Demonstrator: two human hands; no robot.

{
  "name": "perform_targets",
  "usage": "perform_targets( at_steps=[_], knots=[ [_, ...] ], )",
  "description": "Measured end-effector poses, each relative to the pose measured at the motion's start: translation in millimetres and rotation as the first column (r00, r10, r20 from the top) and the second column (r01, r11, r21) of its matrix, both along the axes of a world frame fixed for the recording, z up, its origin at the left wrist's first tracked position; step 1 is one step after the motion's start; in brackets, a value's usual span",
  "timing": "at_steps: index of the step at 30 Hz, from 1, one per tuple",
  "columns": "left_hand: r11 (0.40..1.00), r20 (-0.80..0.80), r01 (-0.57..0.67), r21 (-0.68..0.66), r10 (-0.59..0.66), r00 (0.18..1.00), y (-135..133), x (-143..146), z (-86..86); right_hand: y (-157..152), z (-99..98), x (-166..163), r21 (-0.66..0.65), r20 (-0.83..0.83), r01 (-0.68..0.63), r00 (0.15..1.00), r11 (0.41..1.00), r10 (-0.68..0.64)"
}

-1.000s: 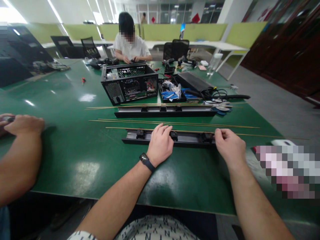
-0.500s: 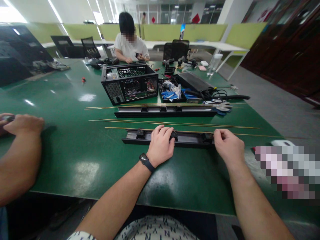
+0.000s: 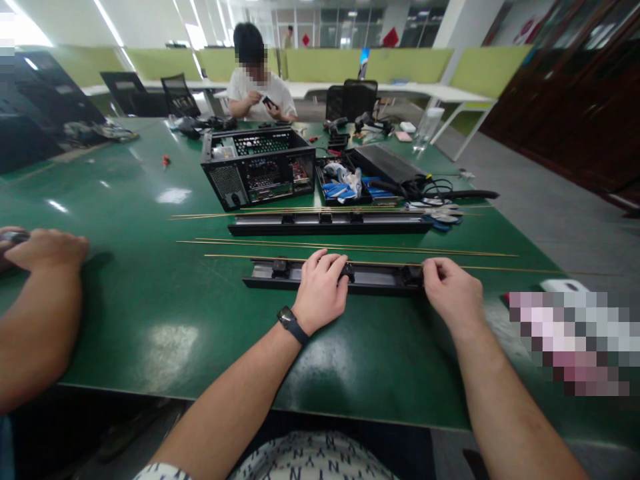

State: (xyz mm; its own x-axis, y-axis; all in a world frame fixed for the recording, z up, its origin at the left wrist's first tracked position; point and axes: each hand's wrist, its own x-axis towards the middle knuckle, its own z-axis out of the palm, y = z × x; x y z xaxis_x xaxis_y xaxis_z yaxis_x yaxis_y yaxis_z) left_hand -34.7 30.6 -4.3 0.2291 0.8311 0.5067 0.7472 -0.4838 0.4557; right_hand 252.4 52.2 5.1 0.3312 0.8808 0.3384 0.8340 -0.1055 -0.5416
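Note:
A long black rail (image 3: 380,279) with black clips lies flat on the green table (image 3: 150,300) in front of me. My left hand (image 3: 320,290), with a black wristband, rests on the rail's middle, fingers curled over a clip. My right hand (image 3: 450,293) grips the rail's right end, fingers closed on it. A thin brass rod (image 3: 490,269) lies just behind the rail, touching its far edge. Two more brass rods (image 3: 250,243) lie a little farther back.
A second black rail (image 3: 330,225) lies farther back. Behind it stand an open black computer case (image 3: 257,167), a tray of parts (image 3: 345,183) and cables (image 3: 440,190). Another person's forearm and hand (image 3: 40,267) rest at the left. A person sits across the table.
My right hand has slid slightly left along the rail's end. The person across the table has raised both hands with a small dark object.

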Motion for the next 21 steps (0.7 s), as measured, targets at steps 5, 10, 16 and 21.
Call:
perform_targets(
  at_steps=[5,10,16,21],
  knots=[
    [1.000,-0.001,-0.008,0.005,0.008,1.000,0.3,0.2,-1.1,0.8,-2.0,1.3,0.020,0.002,-0.022,1.000,1.000,0.022],
    [1.000,-0.004,-0.002,-0.002,0.002,1.000,0.6,-0.1,-1.2,3.1,-0.8,6.1,-0.005,-0.036,0.072,0.997,0.997,-0.072],
    [1.000,0.002,-0.007,0.000,0.007,1.000,0.7,0.2,-1.7,3.0,0.2,5.3,-0.007,-0.006,0.060,0.998,0.998,-0.060],
    [1.000,-0.003,-0.007,-0.003,0.007,1.000,1.0,0.1,-2.3,0.9,-0.2,-1.1,0.004,-0.011,0.003,1.000,1.000,-0.003]
  ],
)
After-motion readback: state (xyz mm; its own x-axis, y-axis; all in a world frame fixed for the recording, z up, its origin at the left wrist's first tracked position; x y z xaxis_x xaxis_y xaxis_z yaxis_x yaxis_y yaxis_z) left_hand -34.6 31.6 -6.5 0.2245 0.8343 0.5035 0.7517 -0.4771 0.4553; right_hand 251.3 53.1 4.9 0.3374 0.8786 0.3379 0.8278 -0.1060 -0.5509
